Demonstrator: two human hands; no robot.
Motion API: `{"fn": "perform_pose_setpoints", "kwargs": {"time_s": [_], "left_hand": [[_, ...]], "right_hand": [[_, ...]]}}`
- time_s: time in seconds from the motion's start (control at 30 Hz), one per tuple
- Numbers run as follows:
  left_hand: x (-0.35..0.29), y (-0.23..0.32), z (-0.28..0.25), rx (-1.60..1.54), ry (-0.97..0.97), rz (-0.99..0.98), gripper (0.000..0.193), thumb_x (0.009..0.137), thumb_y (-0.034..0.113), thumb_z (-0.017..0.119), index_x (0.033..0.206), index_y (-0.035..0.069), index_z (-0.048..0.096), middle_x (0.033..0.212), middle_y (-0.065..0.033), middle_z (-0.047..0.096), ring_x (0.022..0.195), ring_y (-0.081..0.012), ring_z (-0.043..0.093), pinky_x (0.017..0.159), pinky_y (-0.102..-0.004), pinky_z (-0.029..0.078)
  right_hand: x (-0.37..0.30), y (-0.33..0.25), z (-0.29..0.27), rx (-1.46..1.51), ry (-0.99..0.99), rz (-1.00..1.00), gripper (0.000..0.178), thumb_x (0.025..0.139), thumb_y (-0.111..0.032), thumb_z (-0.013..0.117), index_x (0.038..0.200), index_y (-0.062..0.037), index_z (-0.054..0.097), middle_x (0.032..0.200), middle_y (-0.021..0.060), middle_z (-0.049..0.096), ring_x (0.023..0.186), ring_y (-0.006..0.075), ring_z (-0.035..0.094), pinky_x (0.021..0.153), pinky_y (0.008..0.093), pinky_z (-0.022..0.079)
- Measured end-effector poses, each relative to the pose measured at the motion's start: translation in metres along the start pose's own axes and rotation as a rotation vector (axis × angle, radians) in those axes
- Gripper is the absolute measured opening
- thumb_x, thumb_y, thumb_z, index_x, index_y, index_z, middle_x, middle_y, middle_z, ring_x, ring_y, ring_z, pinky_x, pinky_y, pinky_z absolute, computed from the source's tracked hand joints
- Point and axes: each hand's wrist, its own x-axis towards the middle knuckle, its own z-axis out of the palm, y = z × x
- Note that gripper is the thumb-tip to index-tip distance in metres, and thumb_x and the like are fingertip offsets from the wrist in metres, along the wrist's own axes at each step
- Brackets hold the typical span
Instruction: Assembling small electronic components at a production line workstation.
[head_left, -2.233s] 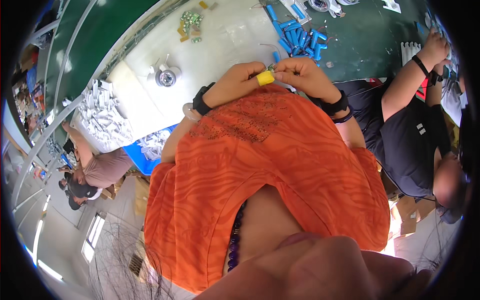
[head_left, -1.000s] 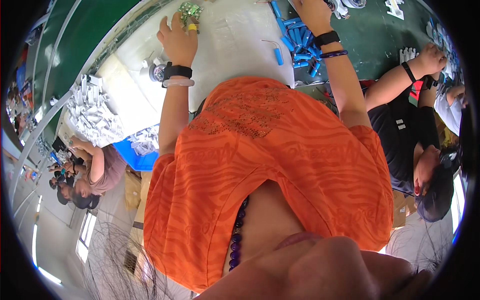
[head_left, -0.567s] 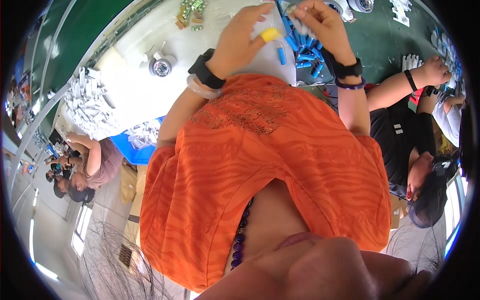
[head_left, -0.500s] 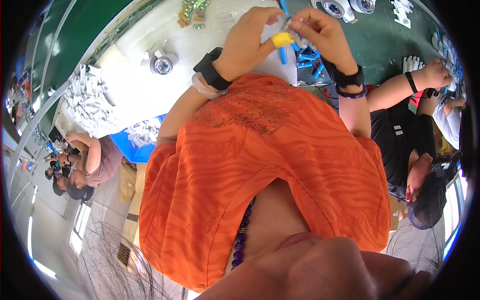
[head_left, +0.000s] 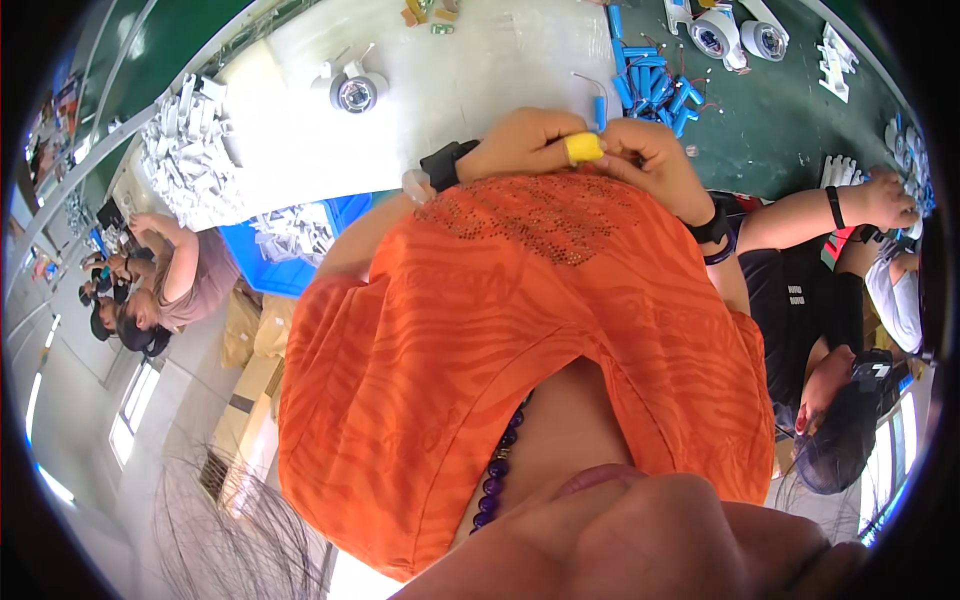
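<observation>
My left hand [head_left: 525, 143] and my right hand [head_left: 650, 165] are close together at the near table edge, right in front of my orange top. Fingers of both are bent and pinched inward. Whatever they hold is hidden behind them. A yellow wrap [head_left: 583, 148] covers my left thumb. Just beyond the fingertips shows a blue cylindrical battery [head_left: 600, 112] with a thin wire; my hands partly cover that spot. Farther right lies a loose pile of blue batteries [head_left: 655, 88] with thin wires.
A white housing with a round lens [head_left: 356, 93] stands on the white sheet [head_left: 480, 70]. White plastic parts [head_left: 190, 150] are heaped left, above a blue bin [head_left: 262, 275]. More lens housings [head_left: 715, 35] lie at the far right. A co-worker's arm [head_left: 800, 208] reaches in from the right.
Both hands have come nearer my body and lower, drawing together. The pale item seen between the fingers is now out of sight. More of the blue battery pile shows.
</observation>
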Motion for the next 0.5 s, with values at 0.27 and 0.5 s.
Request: {"fn": "perform_pose_setpoints", "kwargs": {"time_s": [0.27,0.5], "left_hand": [[-0.021,0.012,0.013,0.133,-0.028,0.178,0.022,0.09,0.025,0.054,0.091,0.003,0.058,0.078,-0.0086,0.058,0.072,-0.022,0.056,0.067,-0.0322,0.044],[-0.023,0.023,0.007,0.07,-0.137,0.071,0.019,0.089,0.021,0.054,0.095,0.004,0.059,0.078,-0.0076,0.06,0.071,-0.0187,0.057,0.066,-0.0298,0.045]], "right_hand": [[-0.023,0.003,0.026,0.172,0.039,-0.129,0.009,0.082,-0.006,0.065,0.088,-0.0029,0.059,0.075,0.0064,0.055,0.068,0.0162,0.052,0.062,0.028,0.043],[-0.035,-0.005,0.027,0.056,0.161,-0.168,0.012,0.085,-0.014,0.064,0.085,-0.0033,0.058,0.072,0.006,0.056,0.067,0.0139,0.054,0.059,0.027,0.043]]}}
